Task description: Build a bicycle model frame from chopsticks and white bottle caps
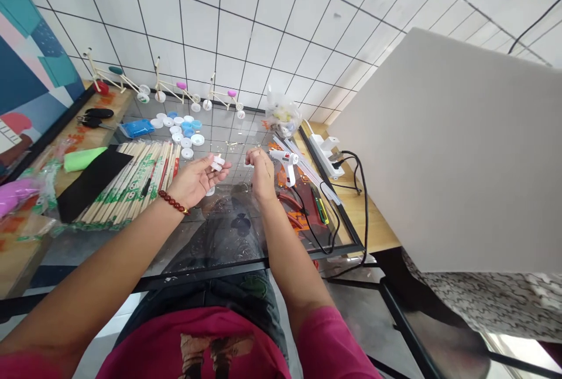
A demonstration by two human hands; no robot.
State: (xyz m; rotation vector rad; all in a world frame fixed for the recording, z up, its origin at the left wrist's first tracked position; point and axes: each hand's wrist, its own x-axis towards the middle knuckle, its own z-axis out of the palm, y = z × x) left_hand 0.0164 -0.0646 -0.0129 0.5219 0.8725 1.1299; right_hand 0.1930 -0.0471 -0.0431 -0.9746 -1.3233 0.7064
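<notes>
Holding a small white plastic cap piece point(216, 163) at the fingertips of the left hand point(195, 181), palm up, fingers loosely spread; right hand point(262, 173) curled, pinching something small and pale — too small to identify; both raised over the glass tabletop point(211, 232). Best done with the pieces kept level and close, clear of the white glue gun point(286, 162) just beside the right hand. Left: bundle of wrapped wooden chopsticks point(132, 183), scattered white and blue bottle caps point(182, 130); behind — three small stick bicycles point(175, 89) against a white tiled wall point(281, 10).
</notes>
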